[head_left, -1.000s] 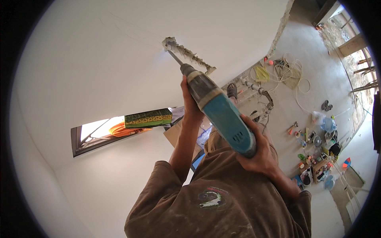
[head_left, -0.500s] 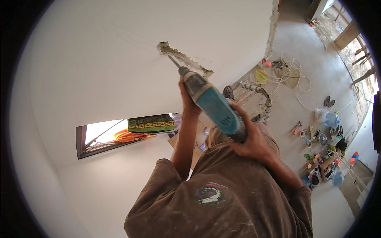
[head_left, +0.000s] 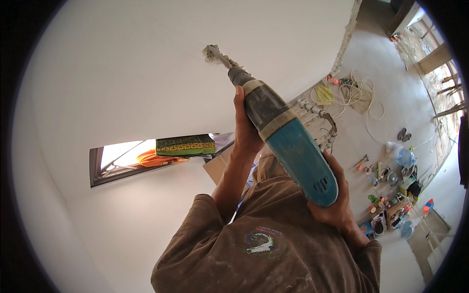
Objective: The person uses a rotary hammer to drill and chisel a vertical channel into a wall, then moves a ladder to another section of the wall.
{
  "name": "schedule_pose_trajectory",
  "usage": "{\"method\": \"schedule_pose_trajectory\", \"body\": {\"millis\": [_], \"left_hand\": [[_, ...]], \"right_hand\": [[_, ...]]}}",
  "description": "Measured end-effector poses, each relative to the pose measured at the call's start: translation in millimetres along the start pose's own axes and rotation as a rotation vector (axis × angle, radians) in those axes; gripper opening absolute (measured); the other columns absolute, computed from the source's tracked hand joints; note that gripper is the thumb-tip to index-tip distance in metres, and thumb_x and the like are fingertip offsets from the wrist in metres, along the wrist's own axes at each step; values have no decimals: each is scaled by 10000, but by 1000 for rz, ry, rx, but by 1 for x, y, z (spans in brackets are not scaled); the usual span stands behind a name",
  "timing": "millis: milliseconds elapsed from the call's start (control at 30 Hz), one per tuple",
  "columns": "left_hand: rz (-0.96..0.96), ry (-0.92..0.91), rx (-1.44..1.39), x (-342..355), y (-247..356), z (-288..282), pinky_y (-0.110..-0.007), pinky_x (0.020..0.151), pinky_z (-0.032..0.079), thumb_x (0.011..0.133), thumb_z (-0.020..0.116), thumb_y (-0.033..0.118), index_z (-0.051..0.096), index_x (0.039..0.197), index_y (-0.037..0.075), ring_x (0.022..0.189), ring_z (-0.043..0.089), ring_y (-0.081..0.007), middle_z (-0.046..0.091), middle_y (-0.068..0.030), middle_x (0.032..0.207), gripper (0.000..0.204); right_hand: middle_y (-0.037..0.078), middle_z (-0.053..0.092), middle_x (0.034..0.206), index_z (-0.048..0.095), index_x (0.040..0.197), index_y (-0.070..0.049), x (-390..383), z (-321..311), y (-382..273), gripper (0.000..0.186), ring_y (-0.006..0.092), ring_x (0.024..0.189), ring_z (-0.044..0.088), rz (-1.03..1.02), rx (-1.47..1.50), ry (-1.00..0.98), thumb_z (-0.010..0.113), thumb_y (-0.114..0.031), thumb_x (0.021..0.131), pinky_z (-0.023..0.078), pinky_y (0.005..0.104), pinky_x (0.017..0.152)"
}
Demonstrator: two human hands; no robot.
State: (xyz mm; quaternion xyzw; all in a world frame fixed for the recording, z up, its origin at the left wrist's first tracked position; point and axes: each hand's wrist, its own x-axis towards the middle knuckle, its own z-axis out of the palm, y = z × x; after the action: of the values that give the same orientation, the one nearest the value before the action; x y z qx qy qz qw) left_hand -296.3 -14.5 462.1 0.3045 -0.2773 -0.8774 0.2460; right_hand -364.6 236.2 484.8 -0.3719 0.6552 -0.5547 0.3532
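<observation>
A teal and black rotary hammer (head_left: 300, 163) slants up and left across my front. My left hand (head_left: 247, 129) is wrapped round its dark front part, the thumb lying along the side. At the rear end my right hand (head_left: 334, 202) grips the housing, and the fingers underneath are hidden. A steel bit (head_left: 222, 59) sticks out of the chuck. Its tip overlaps the upper left end of a rough chiselled groove (head_left: 210, 51) in the white wall (head_left: 141, 88). The tool covers the groove's lower part.
At left a framed window opening (head_left: 95, 171) shows orange cloth (head_left: 156, 158) and green patterned cloth (head_left: 185, 146). Below me at right stands a dusty ladder-like frame (head_left: 320, 115). White cable (head_left: 359, 93), sandals (head_left: 404, 135) and several tools and containers (head_left: 391, 210) lie on the floor.
The rotary hammer has come up closer to my view, and both hands moved with it. Its bit tip went from just below the groove's left end to over the groove.
</observation>
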Motion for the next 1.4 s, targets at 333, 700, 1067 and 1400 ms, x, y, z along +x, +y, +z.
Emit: {"method": "schedule_pose_trajectory", "body": {"millis": [333,700,1067,1400], "left_hand": [[24,-86,-133,24,28,-13,-350,812,562,907,472,657,547,1079,84,870,647,-171,623,-66,936,603],[41,-132,-291,34,47,3,-355,873,559,927,443,645,537,1119,65,935,653,-174,631,-83,985,619],[173,-50,-336,69,56,5,-378,788,563,940,440,611,577,1094,104,902,644,-208,633,-77,977,547],[26,-72,-264,20,18,-2,-370,818,569,915,473,639,557,1078,94,868,658,-184,643,-65,939,575]], "right_hand": [[191,412,1403,197,1478,30,36,15,-12,939,269,1308,433,-93,-69,-64,632,-25,647,372,376,1065],[226,462,1376,243,1465,25,55,-3,-67,1007,302,1220,536,-40,-168,-56,816,-95,646,430,384,1016],[219,534,1328,301,1459,-5,124,-10,-88,843,285,1233,539,-107,-179,-82,662,12,698,409,375,1028],[198,500,1317,219,1471,37,43,-9,-49,868,263,1211,527,-84,-138,-110,599,10,691,429,365,1009]]}}
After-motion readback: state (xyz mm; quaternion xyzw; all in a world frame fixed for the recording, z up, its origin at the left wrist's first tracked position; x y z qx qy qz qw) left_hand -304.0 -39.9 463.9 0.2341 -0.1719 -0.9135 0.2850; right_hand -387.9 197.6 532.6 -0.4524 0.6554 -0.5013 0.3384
